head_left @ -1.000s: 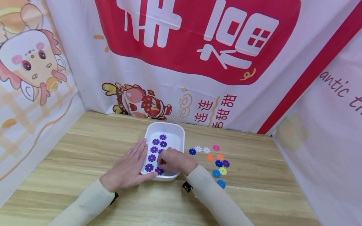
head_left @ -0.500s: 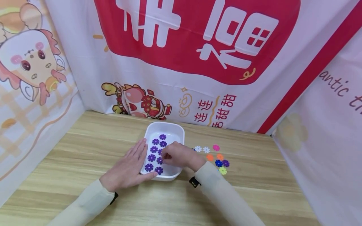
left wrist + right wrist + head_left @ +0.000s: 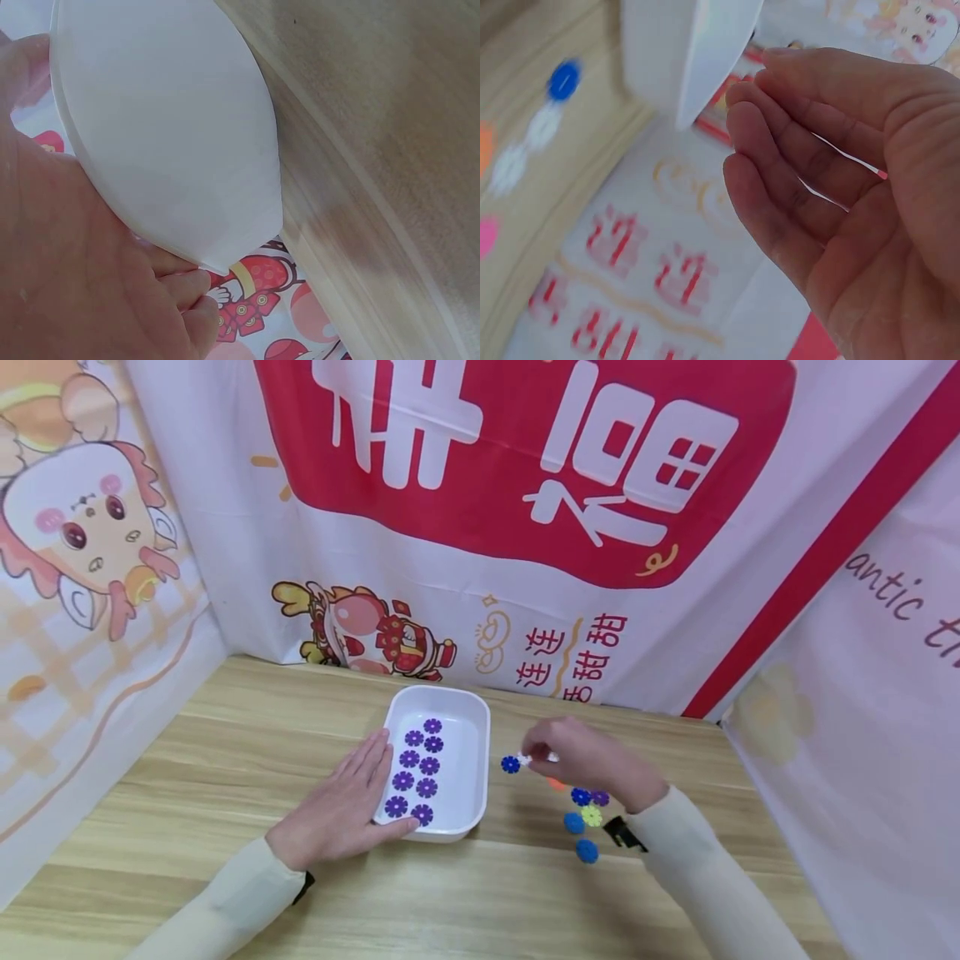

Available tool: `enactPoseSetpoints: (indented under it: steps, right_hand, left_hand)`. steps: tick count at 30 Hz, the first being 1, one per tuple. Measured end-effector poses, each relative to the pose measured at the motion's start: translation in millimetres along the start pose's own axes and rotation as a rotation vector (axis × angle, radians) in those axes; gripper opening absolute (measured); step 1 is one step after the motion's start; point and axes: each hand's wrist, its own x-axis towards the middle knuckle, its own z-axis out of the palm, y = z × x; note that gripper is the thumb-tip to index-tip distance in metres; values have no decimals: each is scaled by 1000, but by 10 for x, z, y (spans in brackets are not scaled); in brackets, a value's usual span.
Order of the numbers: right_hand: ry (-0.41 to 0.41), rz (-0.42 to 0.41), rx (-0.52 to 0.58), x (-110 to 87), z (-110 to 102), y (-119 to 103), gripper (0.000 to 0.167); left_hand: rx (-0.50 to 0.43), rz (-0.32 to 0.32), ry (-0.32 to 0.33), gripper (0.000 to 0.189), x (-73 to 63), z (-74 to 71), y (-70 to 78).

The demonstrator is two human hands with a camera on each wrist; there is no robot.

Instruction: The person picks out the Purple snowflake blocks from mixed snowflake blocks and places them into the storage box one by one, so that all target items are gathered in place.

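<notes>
A white rectangular tray (image 3: 472,735) holds several purple notched snowflake discs (image 3: 396,807) in two rows along its left half. My left hand (image 3: 333,810) rests on the tray's left side, fingers straight along the rim and thumb over the near corner. The left wrist view has the palm beside the tray's outer wall (image 3: 172,127). To the right of the tray, my right hand (image 3: 592,760) hovers over loose discs, overlapping a white disc (image 3: 525,761) in the head view. Its fingers (image 3: 754,184) are loosely bent with nothing between them in the right wrist view.
Right of the tray lie a dark blue disc (image 3: 510,764), a yellow-green disc (image 3: 591,815), light blue discs (image 3: 587,851) and a pink disc (image 3: 487,236). A printed cloth (image 3: 420,568) hangs at the table's back edge, with more cloth at both sides.
My right hand has left the inside of the tray and moved right, over the loose discs. The purple discs it covered now show. The left hand has stayed put.
</notes>
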Motion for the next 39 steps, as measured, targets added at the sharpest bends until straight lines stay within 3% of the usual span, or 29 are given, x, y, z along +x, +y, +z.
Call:
enactPoseSetpoints:
  steps: [8,14,29,39]
  right_hand:
    - [-7,135,-41,-564,-11,469,13]
    - [23,228,-38,-805,64,736,15]
    - [100,388,89,-876,609,1156,26]
    - [83,422,110,-882,858,1216,34]
  left_hand:
    - [2,7,-2,113,-10,-13,13]
    - [-3,-1,-18,115,8,-4,13]
    - [-6,-1,-18,114,8,3,24]
    - [-11,3,-15,113,-9,-12,15]
